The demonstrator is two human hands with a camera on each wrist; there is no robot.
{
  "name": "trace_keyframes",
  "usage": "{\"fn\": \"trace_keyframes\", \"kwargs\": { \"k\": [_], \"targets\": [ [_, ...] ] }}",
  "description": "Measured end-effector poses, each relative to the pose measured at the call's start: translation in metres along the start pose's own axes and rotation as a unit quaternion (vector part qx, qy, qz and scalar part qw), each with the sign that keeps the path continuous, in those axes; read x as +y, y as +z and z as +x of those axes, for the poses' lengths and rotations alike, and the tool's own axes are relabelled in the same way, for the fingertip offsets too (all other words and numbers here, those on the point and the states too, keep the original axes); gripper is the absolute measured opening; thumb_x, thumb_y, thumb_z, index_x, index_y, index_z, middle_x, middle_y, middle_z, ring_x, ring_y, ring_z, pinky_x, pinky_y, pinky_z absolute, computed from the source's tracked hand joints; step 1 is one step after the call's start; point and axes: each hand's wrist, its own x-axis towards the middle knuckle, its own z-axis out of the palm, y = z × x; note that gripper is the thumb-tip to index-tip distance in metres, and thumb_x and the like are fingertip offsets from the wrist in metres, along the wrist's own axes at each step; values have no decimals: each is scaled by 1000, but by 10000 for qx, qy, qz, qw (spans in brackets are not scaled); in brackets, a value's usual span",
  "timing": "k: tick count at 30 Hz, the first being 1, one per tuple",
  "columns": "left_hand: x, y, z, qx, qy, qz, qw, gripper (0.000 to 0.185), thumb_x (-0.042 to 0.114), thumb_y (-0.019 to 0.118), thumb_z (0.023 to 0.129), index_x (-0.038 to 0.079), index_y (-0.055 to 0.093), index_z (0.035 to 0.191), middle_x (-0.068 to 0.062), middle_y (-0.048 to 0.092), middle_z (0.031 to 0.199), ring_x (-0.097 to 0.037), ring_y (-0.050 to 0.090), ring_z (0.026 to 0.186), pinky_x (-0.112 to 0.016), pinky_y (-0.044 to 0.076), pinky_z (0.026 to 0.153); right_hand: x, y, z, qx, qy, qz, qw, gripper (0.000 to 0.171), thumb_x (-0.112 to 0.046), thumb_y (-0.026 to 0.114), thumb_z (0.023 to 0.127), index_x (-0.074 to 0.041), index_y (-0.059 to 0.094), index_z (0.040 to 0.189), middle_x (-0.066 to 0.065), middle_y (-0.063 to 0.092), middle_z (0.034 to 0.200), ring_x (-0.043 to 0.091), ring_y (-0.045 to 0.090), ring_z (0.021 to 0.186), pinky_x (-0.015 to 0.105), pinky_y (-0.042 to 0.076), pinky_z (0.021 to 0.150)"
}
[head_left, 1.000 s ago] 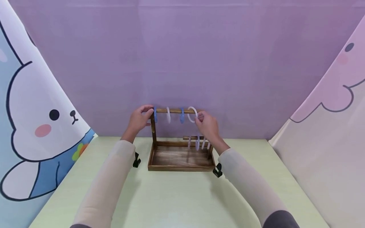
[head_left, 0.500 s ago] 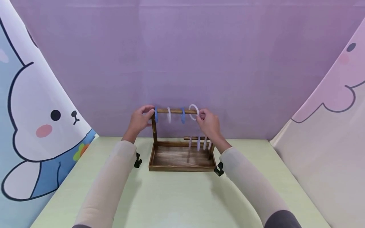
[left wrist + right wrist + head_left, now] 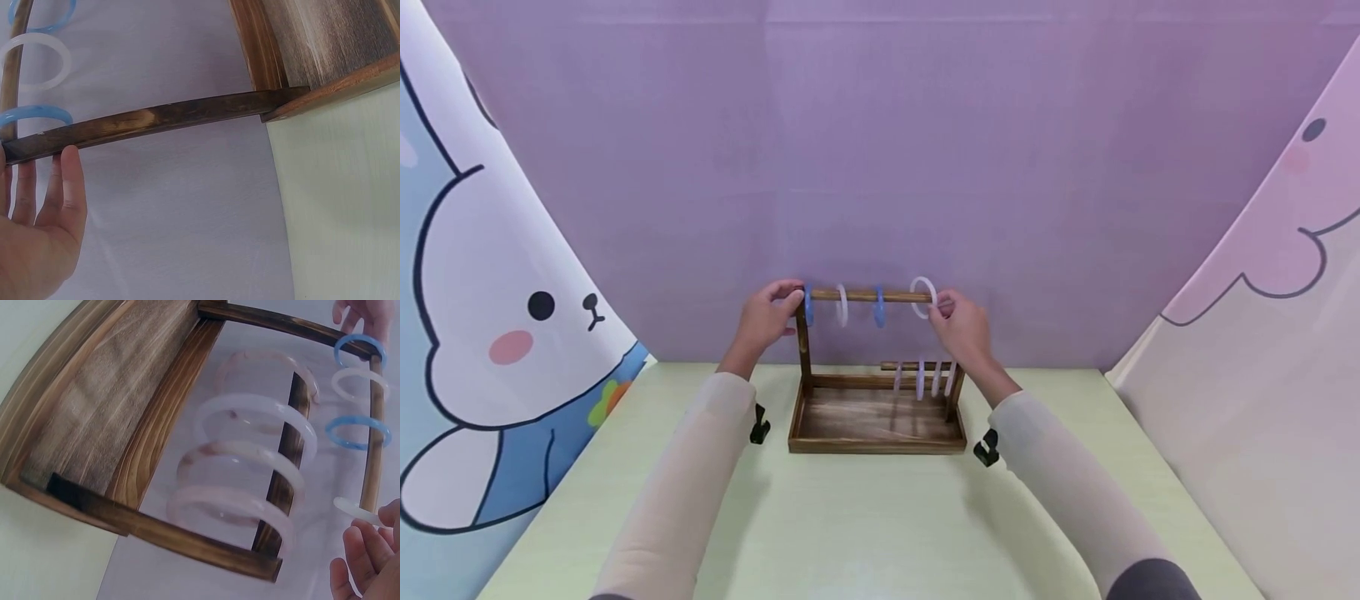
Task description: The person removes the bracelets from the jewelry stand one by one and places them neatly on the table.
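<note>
A wooden rack [image 3: 876,442] with a tray base stands at the back of the table. Its upper rod [image 3: 861,295] carries a blue ring [image 3: 808,307], a white ring [image 3: 842,307] and another blue ring [image 3: 878,309]. My right hand [image 3: 943,308] pinches a white ring [image 3: 923,297] at the rod's right end; whether it is still on the rod I cannot tell. My left hand [image 3: 790,297] grips the top of the left post [image 3: 803,342]. The right wrist view shows the pinched white ring [image 3: 355,511] beside my fingertips [image 3: 359,550]. The left wrist view shows my fingers [image 3: 69,181] against the post [image 3: 156,122].
A shorter lower rod [image 3: 917,365] on the rack's right side holds several pale pink rings [image 3: 240,506]. The pale green table [image 3: 865,517] stretches toward me. A purple backdrop stands close behind the rack, with cartoon-printed panels at both sides.
My right hand has slid the white ring rightward along the upper rod to its end. The left hand has stayed on the post.
</note>
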Motion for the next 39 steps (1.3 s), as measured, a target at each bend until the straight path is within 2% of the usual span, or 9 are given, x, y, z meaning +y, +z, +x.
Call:
{"fn": "trace_keyframes", "kwargs": {
  "k": [4, 9, 19, 25, 39],
  "targets": [
    [0, -1, 0, -22, 0, -38, 10000, 40, 38, 58, 105, 17, 60, 139, -12, 60, 139, -35, 68, 117, -40, 64, 76, 6, -5, 0, 46, 32, -68, 10000, 19, -19, 70, 94, -5, 72, 106, 13, 79, 97, 27, 76, 78, 31, 55, 60],
    [-2, -1, 1, -29, -15, -26, 10000, 40, 38, 57, 105, 18, 60, 139, -12, 60, 139, -35, 68, 116, -39, 64, 75, 14, -10, 0, 64, 119, -79, 9999, 21, -21, 68, 95, -4, 70, 108, 14, 79, 100, 28, 77, 82, 37, 59, 67],
    [-3, -2, 0, -40, -51, 3, 10000, 40, 39, 56, 105, 19, 59, 140, -11, 59, 141, -35, 67, 117, -42, 64, 78, 22, -19, -4, 228, 216, 5, 9995, 23, -22, 68, 93, -4, 71, 107, 15, 78, 97, 30, 76, 81, 37, 58, 68],
    [-3, -1, 0, -50, -75, 16, 10000, 40, 40, 56, 105, 21, 59, 140, -10, 58, 142, -34, 67, 117, -42, 64, 79, 25, -22, -10, 407, 46, 84, 9991, 22, -21, 69, 92, -4, 71, 105, 15, 78, 94, 29, 74, 80, 36, 59, 67],
    [-4, -2, 1, -86, -63, 16, 9999, 43, 43, 56, 104, 22, 59, 141, -9, 58, 141, -33, 67, 118, -40, 64, 78, 31, -23, -26, 461, -585, 293, 9968, 17, -15, 74, 88, -4, 73, 101, 9, 77, 82, 22, 68, 65, 18, 48, 53]
  ]
}}
